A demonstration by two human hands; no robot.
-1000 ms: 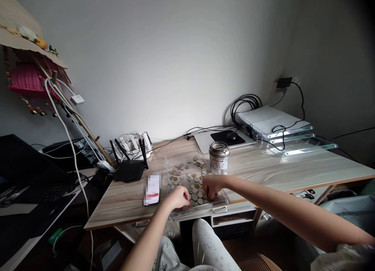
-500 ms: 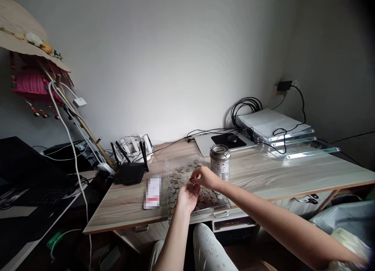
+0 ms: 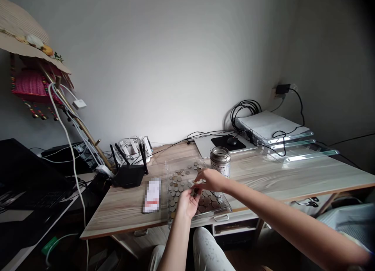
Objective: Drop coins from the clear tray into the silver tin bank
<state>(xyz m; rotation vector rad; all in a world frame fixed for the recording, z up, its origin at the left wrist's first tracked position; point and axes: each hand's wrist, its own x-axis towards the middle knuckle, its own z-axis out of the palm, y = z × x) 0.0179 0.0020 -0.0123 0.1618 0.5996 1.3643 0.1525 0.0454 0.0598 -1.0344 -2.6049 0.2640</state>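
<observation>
A clear shallow tray [image 3: 175,163] lies on the wooden desk with many loose coins [image 3: 178,178] spread inside it. Over its front part, my left hand [image 3: 190,200] is palm up with its fingers curled around coins. My right hand [image 3: 211,180] comes in from the right, fingers bent down and meeting the left fingertips; what its fingertips hold, if anything, is too small to make out. Just behind my right hand stands a round metal tin [image 3: 220,161] with a slot in its lid.
Left of the tray are a blurred white packet [image 3: 152,195] and a black router [image 3: 129,174]. Behind sit a closed laptop [image 3: 202,146] and a mouse [image 3: 232,140]. Stacked clear trays [image 3: 293,140] and cables occupy the right side.
My right hand has shifted slightly right and down, its fingers now lower against the left fingertips. My left hand's fingers have curled in more, covering its palm. The view has tilted slightly.
</observation>
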